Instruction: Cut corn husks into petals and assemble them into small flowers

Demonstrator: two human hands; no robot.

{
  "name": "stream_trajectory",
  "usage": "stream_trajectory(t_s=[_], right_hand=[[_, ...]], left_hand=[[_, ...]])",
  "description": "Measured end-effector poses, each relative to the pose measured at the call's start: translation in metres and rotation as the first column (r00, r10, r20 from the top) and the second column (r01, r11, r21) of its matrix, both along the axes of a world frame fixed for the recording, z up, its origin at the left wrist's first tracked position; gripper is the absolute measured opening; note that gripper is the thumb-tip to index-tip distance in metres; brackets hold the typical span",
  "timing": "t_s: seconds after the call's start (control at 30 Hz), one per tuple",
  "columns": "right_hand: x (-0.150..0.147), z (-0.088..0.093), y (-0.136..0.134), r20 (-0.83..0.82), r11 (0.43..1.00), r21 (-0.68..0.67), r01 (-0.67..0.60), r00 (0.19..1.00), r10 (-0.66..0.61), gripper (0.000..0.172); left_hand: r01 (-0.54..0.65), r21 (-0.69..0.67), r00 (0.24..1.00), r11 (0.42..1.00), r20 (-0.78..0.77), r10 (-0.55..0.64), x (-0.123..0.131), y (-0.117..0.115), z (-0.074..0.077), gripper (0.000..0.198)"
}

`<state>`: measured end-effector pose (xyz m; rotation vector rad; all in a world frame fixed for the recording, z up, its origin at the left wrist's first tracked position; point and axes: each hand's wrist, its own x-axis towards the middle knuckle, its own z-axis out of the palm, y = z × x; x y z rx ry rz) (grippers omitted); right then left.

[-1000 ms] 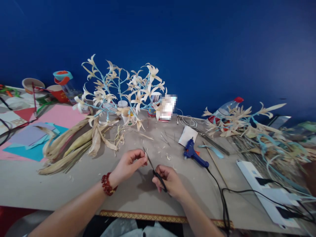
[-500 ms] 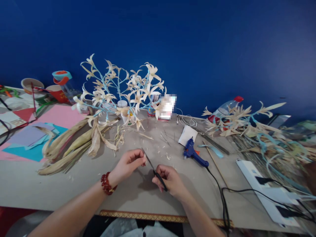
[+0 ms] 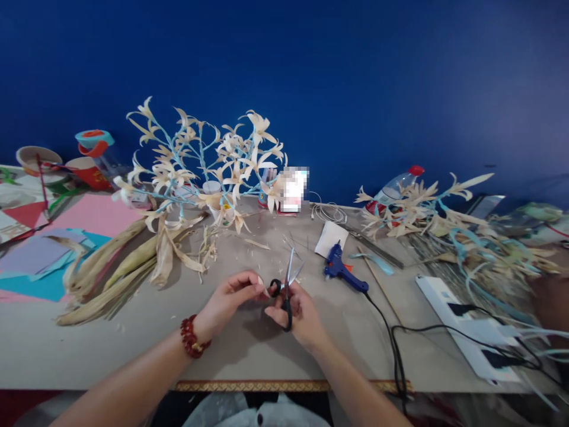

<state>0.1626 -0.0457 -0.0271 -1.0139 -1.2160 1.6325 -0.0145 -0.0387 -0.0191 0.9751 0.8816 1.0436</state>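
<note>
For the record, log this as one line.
left hand: pinching pale piece | right hand: holding scissors, blades apart | glue gun: unheld

My left hand could pass sideways low over the worktop until the dried husks block it; rightward, the blue glue gun and its black cord bar my right hand, and ahead the pale flower branches stand across the way

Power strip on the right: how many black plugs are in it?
2: a far black plug and a near black plug along the white power strip; others may be hidden.
</note>
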Motion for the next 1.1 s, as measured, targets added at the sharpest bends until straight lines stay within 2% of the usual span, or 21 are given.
stream_trajectory(t_s=[0.17,0.33,0.5,0.67,0.77,0.83,0.93,1.1], right_hand=[[0.0,-0.003,0.001,0.033,0.992,-0.002,0.125,0.992,-0.125,0.035],[0.006,0.001,0.001,0.015,0.995,0.02,0.097,0.995,-0.098,0.035],[0.01,0.003,0.001,0.024,0.999,0.027,0.028,0.999,-0.028,0.032],[0.009,0.007,0.002,0.02,0.996,0.035,0.082,0.996,-0.083,0.032],[0.009,0.008,0.003,0.029,0.993,0.044,0.108,0.994,-0.11,0.033],[0.009,0.008,0.003,0.044,0.989,0.058,0.134,0.99,-0.137,0.034],[0.01,0.007,0.002,0.094,0.99,0.065,0.124,0.987,-0.13,0.037],[0.009,-0.001,-0.003,0.155,0.992,-0.043,-0.116,0.98,0.121,0.049]], left_hand=[[0.03,-0.036,1.0,0.999,-0.006,-0.03,0.007,-0.005,-0.004,0.018],[0.106,0.001,0.994,0.994,-0.017,-0.106,0.005,-0.005,-0.001,0.019],[0.145,-0.012,0.983,0.989,-0.111,-0.146,-0.001,0.0,0.005,0.022],[0.279,-0.035,0.949,0.96,-0.145,-0.281,0.002,0.0,0.006,0.024],[0.314,-0.023,0.941,0.949,-0.124,-0.314,0.005,-0.001,0.004,0.025],[0.277,-0.017,0.955,0.961,-0.105,-0.277,0.006,-0.002,0.003,0.024],[0.143,-0.018,0.986,0.99,-0.085,-0.144,0.005,-0.002,0.002,0.023],[-0.08,0.005,0.996,0.997,-0.042,0.08,0.001,0.001,0.001,0.022]])
